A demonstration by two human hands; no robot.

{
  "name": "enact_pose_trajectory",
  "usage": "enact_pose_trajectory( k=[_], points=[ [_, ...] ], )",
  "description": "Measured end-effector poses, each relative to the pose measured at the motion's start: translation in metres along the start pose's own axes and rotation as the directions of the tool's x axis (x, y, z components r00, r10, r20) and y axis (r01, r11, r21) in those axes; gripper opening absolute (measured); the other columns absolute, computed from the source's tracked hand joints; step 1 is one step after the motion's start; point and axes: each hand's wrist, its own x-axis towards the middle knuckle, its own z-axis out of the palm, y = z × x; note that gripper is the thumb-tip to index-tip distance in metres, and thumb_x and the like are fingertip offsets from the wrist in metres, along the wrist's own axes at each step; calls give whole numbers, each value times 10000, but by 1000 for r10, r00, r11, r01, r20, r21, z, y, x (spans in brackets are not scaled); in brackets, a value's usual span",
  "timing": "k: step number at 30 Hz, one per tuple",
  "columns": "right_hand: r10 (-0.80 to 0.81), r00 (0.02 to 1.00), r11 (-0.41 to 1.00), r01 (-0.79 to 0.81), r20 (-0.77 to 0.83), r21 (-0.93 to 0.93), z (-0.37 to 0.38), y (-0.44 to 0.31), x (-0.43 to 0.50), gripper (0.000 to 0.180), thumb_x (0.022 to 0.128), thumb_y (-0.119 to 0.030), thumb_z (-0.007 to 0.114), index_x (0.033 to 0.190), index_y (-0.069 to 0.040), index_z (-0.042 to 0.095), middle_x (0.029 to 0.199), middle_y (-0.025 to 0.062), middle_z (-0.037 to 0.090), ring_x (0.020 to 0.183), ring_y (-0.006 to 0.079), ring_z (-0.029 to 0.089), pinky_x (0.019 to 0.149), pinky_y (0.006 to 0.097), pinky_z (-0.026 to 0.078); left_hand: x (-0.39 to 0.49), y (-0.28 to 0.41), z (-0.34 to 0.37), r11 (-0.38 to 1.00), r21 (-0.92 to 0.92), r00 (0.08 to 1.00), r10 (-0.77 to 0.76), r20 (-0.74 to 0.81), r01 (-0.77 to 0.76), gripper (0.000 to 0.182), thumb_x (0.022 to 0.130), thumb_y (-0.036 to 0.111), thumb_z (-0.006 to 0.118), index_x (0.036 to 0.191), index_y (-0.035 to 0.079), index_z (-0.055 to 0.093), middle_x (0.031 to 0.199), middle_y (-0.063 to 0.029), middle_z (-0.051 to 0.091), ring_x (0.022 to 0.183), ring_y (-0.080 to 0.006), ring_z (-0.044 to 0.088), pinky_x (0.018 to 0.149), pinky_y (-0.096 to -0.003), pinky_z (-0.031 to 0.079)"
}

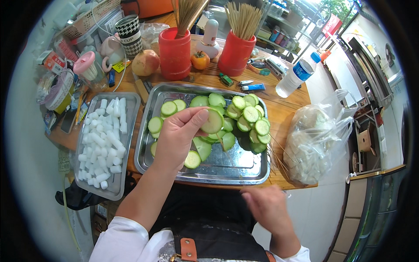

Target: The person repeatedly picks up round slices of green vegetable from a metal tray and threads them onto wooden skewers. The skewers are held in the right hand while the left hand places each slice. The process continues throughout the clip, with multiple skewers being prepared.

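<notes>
My left hand (180,134) pinches a round green-skinned slice (212,121), likely zucchini, between thumb and fingers above a steel tray (229,168). A thin stick shows faintly below that slice, and its lower end is lost in blur. Past the tray's front edge, near my lap, is my right hand (268,206), blurred with curled fingers; whether it grips anything is unclear. Loose slices (192,159) lie in the tray's left and middle. Skewered slices (251,114) are heaped at its right, their bamboo sticks (278,160) jutting over the rim.
Left of the steel tray, a second tray (131,98) holds short white cylinders (98,140). Two red canisters (174,54) of skewers stand behind, with a persimmon-like fruit (200,60) between them. To the right are a water bottle (296,77) and a filled clear plastic bag (314,144).
</notes>
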Motion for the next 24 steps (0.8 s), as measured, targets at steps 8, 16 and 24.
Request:
enact_pose_trajectory(
  k=[8, 16, 24],
  points=[
    [310, 886, 635, -462, 344, 619, 17, -3, 9, 160, 962, -109, 631, 1062, -20, 718, 783, 67, 711, 753, 137, 677, 721, 283, 529, -49, -15, 35, 907, 206, 873, -412, 260, 367, 258, 995, 208, 640, 1091, -23, 707, 943, -17, 704, 814, -62, 621, 729, -228, 513],
    [180, 977, 308, -168, 116, 936, 9, 16, 66, 212, 990, -91, 614, 1133, 54, 675, 1041, 113, 723, 956, 167, 689, 890, 296, 536, -57, -15, 31, 854, 465, 867, -400, 299, 233, 226, 969, 184, 657, 1065, -10, 722, 782, -33, 673, 724, -58, 562, 670, -243, 473],
    [305, 949, -3, -81, 78, 997, 1, 38, 83, 42, 921, -35, 690, 916, -27, 649, 938, 89, 713, 793, 177, 705, 747, 281, 555, -66, -17, 28, 792, 543, 751, -533, 390, 280, 246, 960, 211, 671, 1054, -12, 714, 853, -47, 711, 770, -86, 603, 716, -261, 491]
  ],
)
